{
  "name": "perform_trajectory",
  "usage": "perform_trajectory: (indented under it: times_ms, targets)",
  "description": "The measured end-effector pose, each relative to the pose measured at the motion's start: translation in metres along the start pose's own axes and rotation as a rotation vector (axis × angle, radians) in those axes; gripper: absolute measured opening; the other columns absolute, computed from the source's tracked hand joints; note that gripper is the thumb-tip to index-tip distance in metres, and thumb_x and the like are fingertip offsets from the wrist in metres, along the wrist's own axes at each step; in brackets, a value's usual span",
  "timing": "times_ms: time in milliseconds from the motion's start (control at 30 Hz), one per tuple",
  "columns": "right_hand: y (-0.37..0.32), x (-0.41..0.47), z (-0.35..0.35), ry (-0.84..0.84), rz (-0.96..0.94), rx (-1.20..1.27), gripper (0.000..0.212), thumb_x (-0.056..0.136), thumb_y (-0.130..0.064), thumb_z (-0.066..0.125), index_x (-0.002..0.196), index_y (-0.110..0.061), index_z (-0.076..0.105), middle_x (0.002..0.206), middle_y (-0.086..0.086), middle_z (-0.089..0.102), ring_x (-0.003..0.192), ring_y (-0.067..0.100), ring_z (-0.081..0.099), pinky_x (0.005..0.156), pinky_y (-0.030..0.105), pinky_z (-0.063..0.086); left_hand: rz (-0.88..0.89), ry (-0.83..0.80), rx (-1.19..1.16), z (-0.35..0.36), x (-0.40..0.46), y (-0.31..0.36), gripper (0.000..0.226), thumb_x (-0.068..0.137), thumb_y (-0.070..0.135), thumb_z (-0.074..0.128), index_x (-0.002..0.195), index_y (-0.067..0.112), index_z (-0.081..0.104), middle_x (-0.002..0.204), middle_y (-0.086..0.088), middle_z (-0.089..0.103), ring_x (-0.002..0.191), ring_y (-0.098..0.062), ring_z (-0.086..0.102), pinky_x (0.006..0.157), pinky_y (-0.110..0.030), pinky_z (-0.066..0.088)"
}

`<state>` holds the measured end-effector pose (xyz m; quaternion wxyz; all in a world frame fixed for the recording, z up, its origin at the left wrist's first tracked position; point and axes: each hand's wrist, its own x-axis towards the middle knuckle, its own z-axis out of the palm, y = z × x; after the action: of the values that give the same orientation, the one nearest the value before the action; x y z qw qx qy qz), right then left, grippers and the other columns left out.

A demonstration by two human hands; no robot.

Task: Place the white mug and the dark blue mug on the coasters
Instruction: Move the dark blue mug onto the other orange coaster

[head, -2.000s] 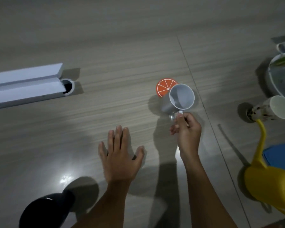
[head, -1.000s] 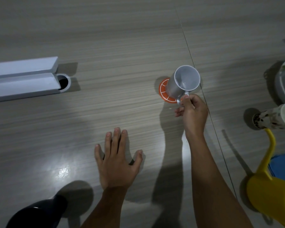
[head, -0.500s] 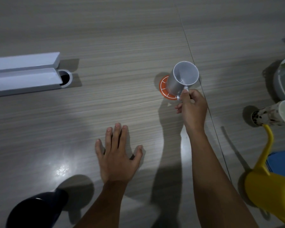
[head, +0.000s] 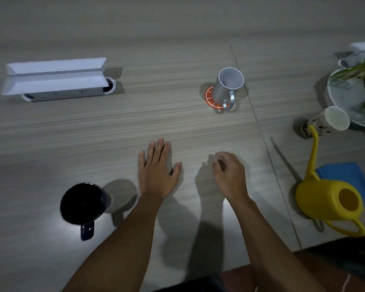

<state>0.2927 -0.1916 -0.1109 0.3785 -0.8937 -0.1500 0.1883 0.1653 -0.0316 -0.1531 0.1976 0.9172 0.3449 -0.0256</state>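
White mug (head: 228,87) released onto orange coaster (head: 211,99), right hand (head: 230,175) withdrawn, loosely curled, empty, left hand (head: 157,172) flat, open on wood-grain table (head: 93,133).

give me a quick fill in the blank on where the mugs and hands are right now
1. The white mug stands on the ____ coaster.
2. The dark blue mug sits on the bare ____.
3. The left hand lies ____ on the table.
4. The right hand holds ____.

Missing words: orange; table; flat; nothing
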Motion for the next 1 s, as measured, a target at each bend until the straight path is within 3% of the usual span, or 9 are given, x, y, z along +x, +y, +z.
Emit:
perform_trajectory:
  times_ms: [100, 200, 367, 467, 600, 700, 767, 867, 1000]
  targets:
    - [0.013, -0.044, 0.016, -0.128, -0.122, -0.177, 0.039, 0.094, -0.017, 0.060, 0.132, -0.007, 0.060, 0.144, 0.011, 0.056, 0.139, 0.026, 0.046, 0.116, 0.030, 0.033, 0.094, -0.007, 0.024, 0.003, -0.059, -0.025, 0.069, 0.102, 0.053, 0.030, 0.162, 0.020, 0.020, 0.171, -0.001, 0.014, 0.159, -0.023, 0.012, 0.128, -0.047, 0.008]
    - [0.020, -0.078, 0.044, -0.204, -0.268, -0.364, 0.053, 0.097, -0.029, 0.055, 0.144, -0.006, 0.048, 0.161, 0.013, 0.037, 0.153, 0.032, 0.025, 0.124, 0.047, 0.023, 0.124, 0.002, 0.019, 0.009, -0.121, -0.050, 0.064, 0.103, 0.048, 0.035, 0.161, 0.020, 0.025, 0.170, 0.001, 0.020, 0.158, -0.019, 0.017, 0.126, -0.045, 0.014]
    - [0.008, -0.117, 0.086, -0.297, -0.328, -0.496, 0.070, 0.098, -0.049, 0.036, 0.158, -0.018, 0.019, 0.171, 0.005, 0.002, 0.157, 0.026, -0.008, 0.125, 0.054, -0.006, 0.087, 0.018, -0.052, 0.008, -0.172, -0.084, 0.062, 0.103, 0.046, 0.042, 0.158, 0.019, 0.033, 0.167, 0.003, 0.029, 0.155, -0.016, 0.025, 0.124, -0.044, 0.022]
    - [-0.002, -0.130, 0.106, -0.336, -0.354, -0.551, 0.074, 0.097, -0.054, 0.027, 0.159, -0.019, 0.007, 0.169, 0.004, -0.009, 0.155, 0.025, -0.016, 0.121, 0.058, -0.015, 0.009, 0.068, -0.081, 0.000, -0.193, -0.102, 0.059, 0.102, 0.045, 0.047, 0.155, 0.021, 0.038, 0.164, 0.004, 0.035, 0.152, -0.015, 0.031, 0.123, -0.043, 0.026]
    - [-0.012, -0.142, 0.126, -0.316, -0.420, -0.616, 0.076, 0.096, -0.054, 0.028, 0.159, -0.013, 0.014, 0.170, 0.011, 0.004, 0.157, 0.026, -0.003, 0.124, 0.059, -0.003, -0.036, 0.157, -0.100, -0.012, -0.216, -0.129, 0.052, 0.100, 0.038, 0.055, 0.147, 0.019, 0.049, 0.154, 0.001, 0.051, 0.143, -0.020, 0.046, 0.118, -0.043, 0.033]
    - [-0.013, -0.146, 0.131, -0.261, -0.437, -0.646, 0.076, 0.096, -0.053, 0.030, 0.158, -0.009, 0.018, 0.169, 0.014, 0.012, 0.157, 0.028, 0.004, 0.125, 0.058, 0.005, -0.152, 0.243, -0.276, -0.025, -0.219, -0.142, 0.045, 0.096, 0.033, 0.064, 0.136, 0.015, 0.057, 0.135, -0.002, 0.062, 0.121, -0.021, 0.061, 0.102, -0.043, 0.050]
    - [-0.013, -0.147, 0.130, -0.247, -0.451, -0.673, 0.077, 0.097, -0.053, 0.029, 0.158, -0.008, 0.017, 0.169, 0.015, 0.011, 0.157, 0.029, 0.003, 0.125, 0.057, 0.005, -0.230, 0.275, -0.454, -0.041, -0.214, -0.140, 0.044, 0.092, 0.035, 0.071, 0.131, 0.019, 0.059, 0.125, 0.004, 0.064, 0.110, -0.008, 0.061, 0.095, -0.032, 0.052]
    - [-0.015, -0.148, 0.130, -0.237, -0.453, -0.705, 0.077, 0.097, -0.053, 0.028, 0.158, -0.008, 0.015, 0.169, 0.016, 0.010, 0.157, 0.029, 0.003, 0.125, 0.057, 0.006, -0.319, 0.266, -0.746, -0.059, -0.204, -0.129, 0.048, 0.085, 0.036, 0.080, 0.127, 0.024, 0.060, 0.122, 0.014, 0.062, 0.110, 0.008, 0.058, 0.093, -0.010, 0.047]
    - [-0.015, -0.149, 0.130, -0.249, -0.446, -0.723, 0.077, 0.097, -0.054, 0.026, 0.158, -0.008, 0.014, 0.169, 0.016, 0.008, 0.157, 0.030, 0.002, 0.125, 0.057, 0.007, -0.383, 0.342, -0.946, -0.067, -0.191, -0.120, 0.029, 0.087, 0.024, 0.080, 0.110, 0.030, 0.063, 0.109, 0.007, 0.071, 0.099, -0.004, 0.068, 0.088, -0.020, 0.056]
